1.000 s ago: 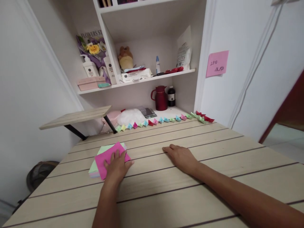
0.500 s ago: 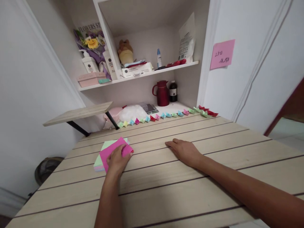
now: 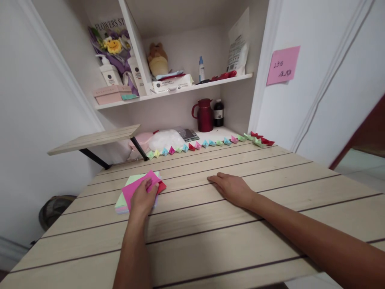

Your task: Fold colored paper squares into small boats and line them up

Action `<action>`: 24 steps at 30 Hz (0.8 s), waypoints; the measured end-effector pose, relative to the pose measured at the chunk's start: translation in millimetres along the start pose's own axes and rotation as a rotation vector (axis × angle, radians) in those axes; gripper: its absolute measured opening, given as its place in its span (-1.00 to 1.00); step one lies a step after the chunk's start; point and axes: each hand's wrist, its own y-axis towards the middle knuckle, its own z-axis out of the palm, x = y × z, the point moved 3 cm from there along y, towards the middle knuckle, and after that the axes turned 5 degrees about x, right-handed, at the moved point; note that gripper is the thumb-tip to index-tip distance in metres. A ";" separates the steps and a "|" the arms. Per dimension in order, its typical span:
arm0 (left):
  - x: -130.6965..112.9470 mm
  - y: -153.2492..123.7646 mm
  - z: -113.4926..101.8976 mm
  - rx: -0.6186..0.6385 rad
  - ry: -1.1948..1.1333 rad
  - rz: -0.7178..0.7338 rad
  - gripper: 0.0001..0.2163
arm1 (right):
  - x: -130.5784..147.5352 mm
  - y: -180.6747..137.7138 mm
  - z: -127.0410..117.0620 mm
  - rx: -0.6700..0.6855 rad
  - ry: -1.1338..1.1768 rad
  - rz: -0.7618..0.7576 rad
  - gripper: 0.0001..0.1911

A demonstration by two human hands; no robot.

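Observation:
My left hand [image 3: 143, 195] pinches a magenta sheet of paper [image 3: 132, 189] at its right side, over a stack of coloured paper [image 3: 122, 205]. Light green shows on top of the stack, with pink and lilac edges below. A red sheet [image 3: 161, 186] peeks out to the right, under the magenta one. My right hand [image 3: 231, 188] rests palm down on the wooden table, its fingers stretched toward the left and nothing in them. Along the table's back edge runs a row of small folded paper pieces [image 3: 191, 147] in several colours.
A small raised wooden shelf [image 3: 96, 138] on black legs stands at the back left. Behind the paper row are a white fluffy thing [image 3: 167, 140], a dark red jug [image 3: 205, 116] and a dark bottle [image 3: 218, 113]. A pink note [image 3: 283, 65] hangs on the wall.
My left hand has tightened at the magenta sheet's right side, and the sheet has shifted so that more of the red one shows. The right hand stays flat; the view has moved slightly.

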 end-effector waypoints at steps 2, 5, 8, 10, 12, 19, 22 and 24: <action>-3.7 -0.8 -3.7 -0.044 0.080 -0.005 -0.74 | -0.5 0.2 0.4 -0.004 0.007 -0.001 -0.63; -11.2 -4.6 -11.9 -0.158 0.205 -0.013 -0.78 | -1.7 0.5 1.4 -0.022 0.032 -0.005 -0.63; -20.1 -11.9 -17.3 -0.271 0.286 -0.021 -0.79 | -4.5 0.6 2.4 -0.029 0.099 -0.023 -0.63; -28.8 -20.2 -15.7 -0.350 0.283 0.030 -0.78 | -8.3 1.1 2.4 -0.047 0.188 -0.043 -0.64; -41.8 -33.0 -8.4 -0.451 0.173 0.199 -0.76 | -15.2 1.9 1.1 -0.096 0.315 -0.037 -0.60; -69.5 -67.5 61.4 0.134 -0.662 0.112 -0.80 | -39.8 -0.6 -9.3 -0.130 1.021 -0.076 0.14; -69.9 -68.9 71.6 0.238 -0.924 -0.072 -0.73 | -38.6 -4.3 -15.7 -0.017 1.228 -0.129 0.16; -68.7 -65.9 70.1 0.240 -1.061 -0.137 -0.69 | -34.8 -6.5 -19.7 0.044 1.408 -0.170 0.09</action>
